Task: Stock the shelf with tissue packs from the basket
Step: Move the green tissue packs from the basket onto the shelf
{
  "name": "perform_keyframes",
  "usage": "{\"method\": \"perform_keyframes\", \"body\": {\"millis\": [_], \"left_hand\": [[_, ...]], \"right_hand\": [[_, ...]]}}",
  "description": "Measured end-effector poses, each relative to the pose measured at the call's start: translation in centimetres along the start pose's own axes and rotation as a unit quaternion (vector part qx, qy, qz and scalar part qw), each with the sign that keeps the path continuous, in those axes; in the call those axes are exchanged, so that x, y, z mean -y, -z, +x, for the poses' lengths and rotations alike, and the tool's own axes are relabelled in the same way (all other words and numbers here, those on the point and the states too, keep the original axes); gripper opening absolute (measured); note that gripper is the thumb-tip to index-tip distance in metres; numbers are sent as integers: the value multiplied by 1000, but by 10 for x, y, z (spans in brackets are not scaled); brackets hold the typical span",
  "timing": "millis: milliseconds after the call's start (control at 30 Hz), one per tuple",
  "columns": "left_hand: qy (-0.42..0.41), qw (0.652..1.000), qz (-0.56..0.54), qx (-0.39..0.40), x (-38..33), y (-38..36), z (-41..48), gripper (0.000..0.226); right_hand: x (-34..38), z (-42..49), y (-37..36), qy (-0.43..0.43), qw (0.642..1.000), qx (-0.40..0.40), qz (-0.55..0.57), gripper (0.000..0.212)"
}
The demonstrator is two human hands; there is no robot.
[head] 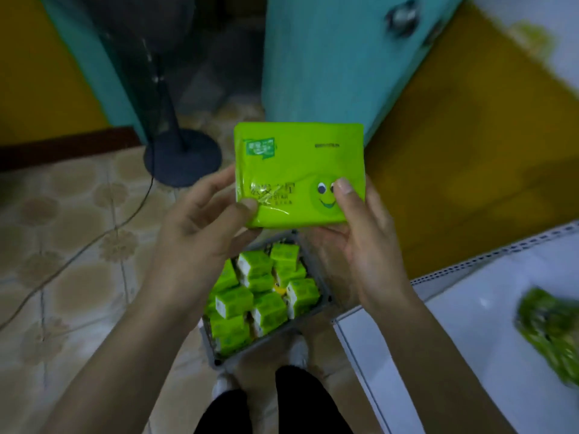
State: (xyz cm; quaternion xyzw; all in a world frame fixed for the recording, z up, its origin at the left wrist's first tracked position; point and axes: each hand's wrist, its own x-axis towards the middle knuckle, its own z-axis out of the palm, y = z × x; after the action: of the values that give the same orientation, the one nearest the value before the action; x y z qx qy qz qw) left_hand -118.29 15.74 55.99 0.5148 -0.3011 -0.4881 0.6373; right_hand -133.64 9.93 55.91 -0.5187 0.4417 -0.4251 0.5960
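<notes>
The tissue pack (299, 164), long axis crosswise, is pinched at its 2 lower corners by the left hand (200, 227) and right hand (366, 242), the shelf (454, 308) lying nearer the right.

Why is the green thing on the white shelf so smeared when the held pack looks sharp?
Head view: likely motion blur, worst near the frame's edge, smears the green pack on the shelf; the held tissue pack is central, sharper, slightly glary.
</notes>
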Motion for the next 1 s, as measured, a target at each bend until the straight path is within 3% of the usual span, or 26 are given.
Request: {"method": "perform_keyframes", "body": {"millis": [100,267,433,667,767,933,1000], "left_hand": [[-36,997,7,70,-34,-29,-13,31],[-109,972,21,206,-68,-97,-31,24],[-212,896,115,372,-80,-179,-52,56],[-280,831,137,461,-73,-302,-72,51],[-281,814,160,482,-72,-346,-61,49],[-274,798,243,479,-66,-402,-11,49],[-256,789,274,486,-62,-419,6,49]], "right_hand": [[47,-40,16,97,994,-38,-45,63],[98,-92,60,227,955,-166,-90,104],[133,-144,123,277,871,-345,-213,99],[167,-189,209,245,755,-497,-350,94],[188,-186,244,175,742,-489,-425,92],[216,-158,297,54,746,-347,-566,71],[216,-143,315,25,748,-324,-578,61]]}}
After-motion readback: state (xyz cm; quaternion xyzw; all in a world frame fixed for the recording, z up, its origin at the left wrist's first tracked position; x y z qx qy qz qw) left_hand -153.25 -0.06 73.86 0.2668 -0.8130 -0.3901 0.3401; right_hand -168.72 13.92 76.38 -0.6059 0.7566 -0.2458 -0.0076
